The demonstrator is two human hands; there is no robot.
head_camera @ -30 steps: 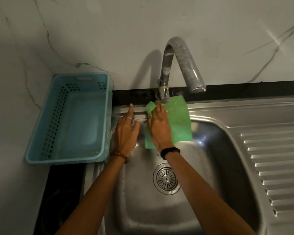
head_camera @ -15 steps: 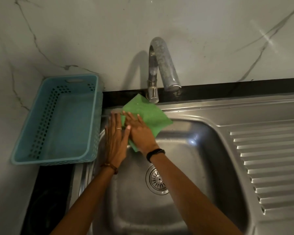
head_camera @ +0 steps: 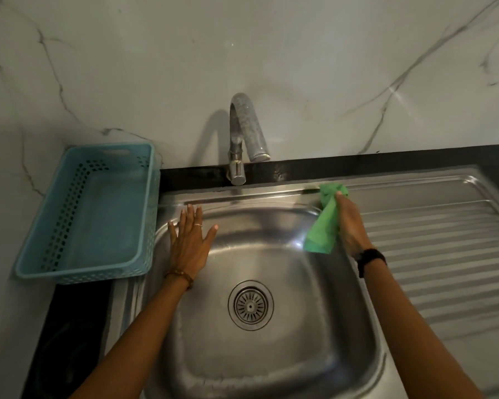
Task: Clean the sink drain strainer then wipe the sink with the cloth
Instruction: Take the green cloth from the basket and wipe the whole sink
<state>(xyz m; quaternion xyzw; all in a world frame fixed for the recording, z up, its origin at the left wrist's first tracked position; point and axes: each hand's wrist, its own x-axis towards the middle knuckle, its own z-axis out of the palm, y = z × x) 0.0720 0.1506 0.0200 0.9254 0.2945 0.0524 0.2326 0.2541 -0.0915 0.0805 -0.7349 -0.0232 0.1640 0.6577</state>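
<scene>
A stainless steel sink fills the middle of the view, with its round drain strainer seated in the bottom. My right hand grips a bunched green cloth against the sink's back right corner, where the basin rim meets the draining board. My left hand lies flat with fingers spread on the sink's back left wall, holding nothing.
A curved metal faucet rises behind the sink against a marble wall. A light blue perforated basket stands on the counter at the left. A ribbed steel draining board extends to the right.
My right hand has swept the green cloth from the back left corner, under the faucet, to the back right corner. The cloth is now bunched. The left hand stayed on the left wall.
</scene>
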